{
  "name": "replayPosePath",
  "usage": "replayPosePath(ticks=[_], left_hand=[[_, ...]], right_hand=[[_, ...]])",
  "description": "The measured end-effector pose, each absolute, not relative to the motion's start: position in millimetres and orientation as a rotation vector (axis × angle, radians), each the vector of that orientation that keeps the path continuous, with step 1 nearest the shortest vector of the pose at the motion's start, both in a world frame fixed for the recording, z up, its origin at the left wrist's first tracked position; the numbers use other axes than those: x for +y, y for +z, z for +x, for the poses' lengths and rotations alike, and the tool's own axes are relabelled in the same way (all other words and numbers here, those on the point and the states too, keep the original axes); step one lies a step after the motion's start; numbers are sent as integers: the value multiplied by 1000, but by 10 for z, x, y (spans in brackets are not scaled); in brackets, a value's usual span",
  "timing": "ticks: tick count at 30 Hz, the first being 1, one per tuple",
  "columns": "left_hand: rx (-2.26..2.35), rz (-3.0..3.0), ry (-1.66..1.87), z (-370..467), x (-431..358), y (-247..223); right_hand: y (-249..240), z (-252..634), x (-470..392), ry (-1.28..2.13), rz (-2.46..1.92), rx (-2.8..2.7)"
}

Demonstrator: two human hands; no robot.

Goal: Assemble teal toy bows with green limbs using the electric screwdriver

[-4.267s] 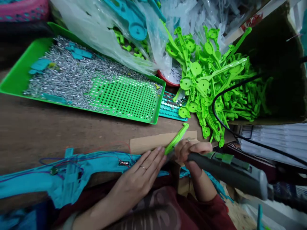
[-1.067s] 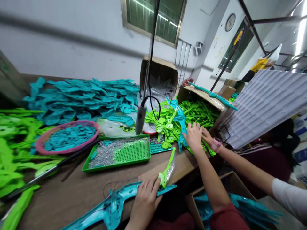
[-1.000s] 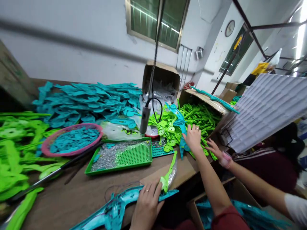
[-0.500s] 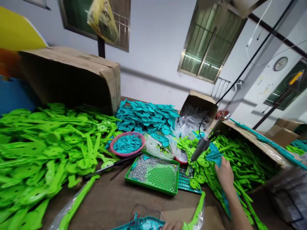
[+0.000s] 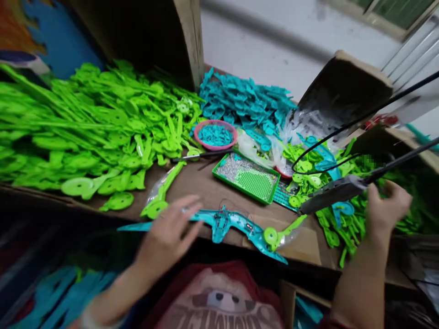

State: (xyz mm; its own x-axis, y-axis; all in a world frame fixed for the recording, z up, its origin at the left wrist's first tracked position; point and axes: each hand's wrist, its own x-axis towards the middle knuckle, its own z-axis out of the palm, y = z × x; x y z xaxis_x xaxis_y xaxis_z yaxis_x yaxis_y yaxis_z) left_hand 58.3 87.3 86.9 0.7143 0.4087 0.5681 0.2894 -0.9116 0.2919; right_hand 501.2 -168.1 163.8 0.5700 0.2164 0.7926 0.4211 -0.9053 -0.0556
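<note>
A teal bow-shaped plastic part (image 5: 221, 224) lies at the table's front edge, with thin wires on its middle. My left hand (image 5: 174, 224) is over its left half, fingers spread. One green arm piece (image 5: 161, 201) sits near the bow's left side, another (image 5: 274, 235) at its right. At the right, my right hand (image 5: 389, 203) is raised beside a hanging grey electric screwdriver (image 5: 334, 194), its fingers curled; what they hold, if anything, is too blurred to tell. A teal part (image 5: 325, 157) leans on the green pieces behind the screwdriver.
A green tray (image 5: 247, 178) of small screws stands mid-table, behind it a pink basket (image 5: 215, 135) of small teal pieces. Green parts (image 5: 103, 123) heap at left, teal parts (image 5: 247, 100) at the back. A cardboard box (image 5: 346, 87) of clear bags stands at back right.
The view has tilted down, showing the whole bow. My right hand has moved away from the teal part it was touching. My left hand, earlier at the bottom edge, now reaches over the bow.
</note>
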Motion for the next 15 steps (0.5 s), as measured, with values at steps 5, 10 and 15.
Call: replayPosePath(ticks=[5,10,15], left_hand=[[509,2850,687,268,1227,664],[225,2896,654,704,1060,343],[199,2829,781,1014,855,289]], right_hand=[[1192,3516,-1884,-1440,-1885,-1001],[724,2852,-1753,-495,-2088,-2010],[996,2932,-1637,-418,-2044,-1830]])
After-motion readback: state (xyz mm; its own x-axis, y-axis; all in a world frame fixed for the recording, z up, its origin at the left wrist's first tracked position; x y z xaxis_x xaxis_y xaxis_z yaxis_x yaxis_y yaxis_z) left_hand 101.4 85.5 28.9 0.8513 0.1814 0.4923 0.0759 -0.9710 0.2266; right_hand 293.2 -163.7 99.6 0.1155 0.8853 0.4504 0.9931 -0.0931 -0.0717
